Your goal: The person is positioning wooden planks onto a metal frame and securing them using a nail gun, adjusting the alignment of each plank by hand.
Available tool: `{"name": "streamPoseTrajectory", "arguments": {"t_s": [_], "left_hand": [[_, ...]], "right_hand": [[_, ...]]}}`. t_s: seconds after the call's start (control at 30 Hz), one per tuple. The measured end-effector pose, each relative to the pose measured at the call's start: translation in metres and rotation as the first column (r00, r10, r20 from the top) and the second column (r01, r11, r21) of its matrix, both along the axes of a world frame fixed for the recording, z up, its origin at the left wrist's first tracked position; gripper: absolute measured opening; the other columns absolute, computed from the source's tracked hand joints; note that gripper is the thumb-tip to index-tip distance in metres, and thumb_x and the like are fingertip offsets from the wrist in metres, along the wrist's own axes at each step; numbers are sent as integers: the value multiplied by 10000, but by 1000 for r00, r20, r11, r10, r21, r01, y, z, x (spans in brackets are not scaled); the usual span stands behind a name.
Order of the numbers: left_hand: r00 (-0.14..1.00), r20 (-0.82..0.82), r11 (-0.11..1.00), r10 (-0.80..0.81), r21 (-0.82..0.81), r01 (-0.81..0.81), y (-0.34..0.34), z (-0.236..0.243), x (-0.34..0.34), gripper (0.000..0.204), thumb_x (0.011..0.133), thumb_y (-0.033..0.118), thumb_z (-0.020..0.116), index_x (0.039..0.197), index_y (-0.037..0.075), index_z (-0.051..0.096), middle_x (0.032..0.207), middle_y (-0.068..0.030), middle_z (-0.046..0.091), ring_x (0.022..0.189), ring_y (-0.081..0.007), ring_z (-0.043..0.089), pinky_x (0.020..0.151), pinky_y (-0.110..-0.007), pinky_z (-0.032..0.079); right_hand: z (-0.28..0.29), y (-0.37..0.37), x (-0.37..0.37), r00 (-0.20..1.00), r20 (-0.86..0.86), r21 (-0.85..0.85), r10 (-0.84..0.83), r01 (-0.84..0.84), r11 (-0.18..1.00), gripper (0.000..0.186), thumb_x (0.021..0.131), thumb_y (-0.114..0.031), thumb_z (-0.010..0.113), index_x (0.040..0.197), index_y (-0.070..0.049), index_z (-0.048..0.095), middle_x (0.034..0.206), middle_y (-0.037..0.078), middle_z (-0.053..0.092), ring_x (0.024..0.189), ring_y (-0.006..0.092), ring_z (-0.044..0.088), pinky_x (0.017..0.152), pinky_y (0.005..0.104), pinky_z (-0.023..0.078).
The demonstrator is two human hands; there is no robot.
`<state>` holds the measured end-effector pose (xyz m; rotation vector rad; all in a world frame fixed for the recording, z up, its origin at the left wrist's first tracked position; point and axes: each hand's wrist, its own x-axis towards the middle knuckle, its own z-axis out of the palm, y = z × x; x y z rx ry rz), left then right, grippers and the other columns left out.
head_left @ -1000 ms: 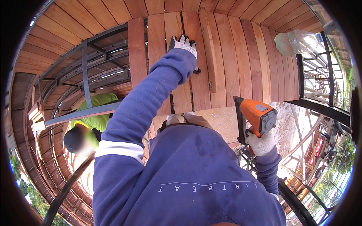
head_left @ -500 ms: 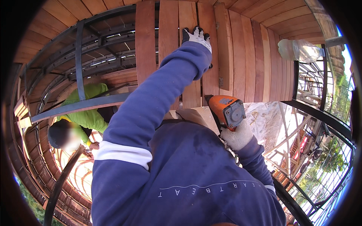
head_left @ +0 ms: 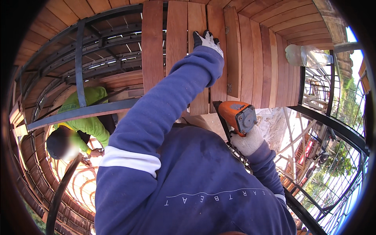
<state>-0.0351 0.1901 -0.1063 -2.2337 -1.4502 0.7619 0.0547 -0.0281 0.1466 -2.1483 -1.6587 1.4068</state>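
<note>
My left hand (head_left: pixel 208 42), in a white glove with dark fingertips, reaches far forward. Its fingers are spread and lie on the reddish wooden boards (head_left: pixel 198 23), over the seam beside a board (head_left: pixel 217 80). A narrower raised wooden piece (head_left: pixel 234 58) lies just right of that hand. Close to my body, my right hand (head_left: pixel 247 141) in a pale glove is closed around an orange-and-black nail gun (head_left: pixel 235 113). The gun's dark nose points forward at the near ends of the boards; whether it touches them I cannot tell. My fingers on its handle are partly hidden.
Left of the boards is an open black metal frame (head_left: pixel 81 58). Below it a person in a green top (head_left: pixel 84 113) bends over. A clear plastic bottle or bag (head_left: pixel 307 56) lies at the right end of the planking. Black metal rails (head_left: pixel 333 124) run along the right.
My view has shifted slightly. My left hand has slid a little to the right and nearer on the boards. My right hand still holds the nail gun in nearly the same place.
</note>
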Motion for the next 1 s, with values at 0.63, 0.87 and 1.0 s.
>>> {"name": "streamPoseTrajectory", "arguments": {"t_s": [0.63,0.87,1.0], "left_hand": [[956,276,882,95,-469,48,0,96,-26,1076,861,759,488,1587,41,147,1655,-193,148,1534,-332,154,1166,-639,192],[988,-143,973,63,229,-29,-2,-37,2,1038,864,745,488,1587,71,171,1657,-139,170,1534,-305,151,1185,-575,155],[997,-66,999,-40,33,42,-4,11,-7,791,961,664,328,1577,170,279,1658,32,213,1527,-184,145,1248,-289,53]], "right_hand": [[-12,-24,31,978,119,48,-170,166,985,341,774,-161,635,1077,-4,625,827,140,672,758,258,679,687,381,528],[-2,-10,26,987,87,-34,-138,142,989,272,796,-152,625,1007,17,644,744,119,660,681,201,667,626,350,519],[-3,-11,29,983,74,-28,-166,169,985,255,801,-149,620,990,21,645,722,111,655,662,186,664,611,344,517]]}}
